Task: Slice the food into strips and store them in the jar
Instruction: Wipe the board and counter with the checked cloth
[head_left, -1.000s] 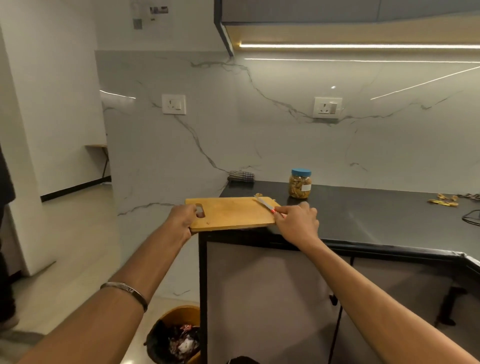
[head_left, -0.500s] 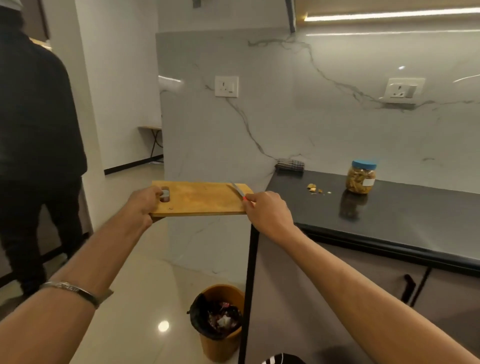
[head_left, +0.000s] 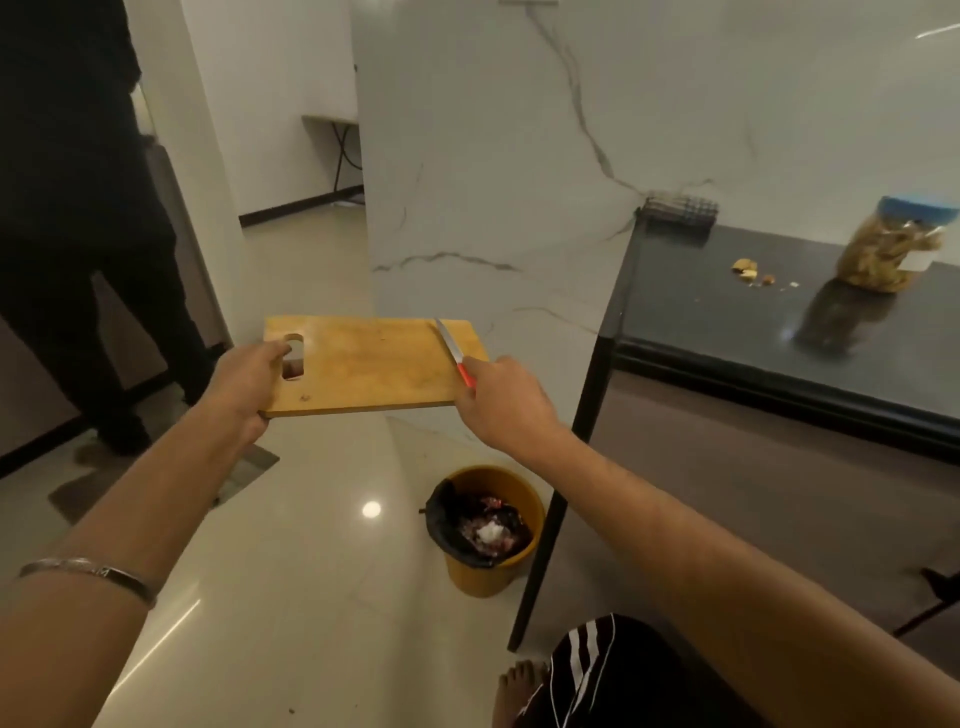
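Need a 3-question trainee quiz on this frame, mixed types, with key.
1. True or false: the cutting board rests on the black counter.
2. The jar has a lid of which colour? A) red B) blue C) green
3. Fill in: the right hand holds a ____ with a red handle against the board.

Key: 1 false, both hands hold it off the counter, above the floor near the bin, with the left hand at the handle hole. 2 B. 3 knife.
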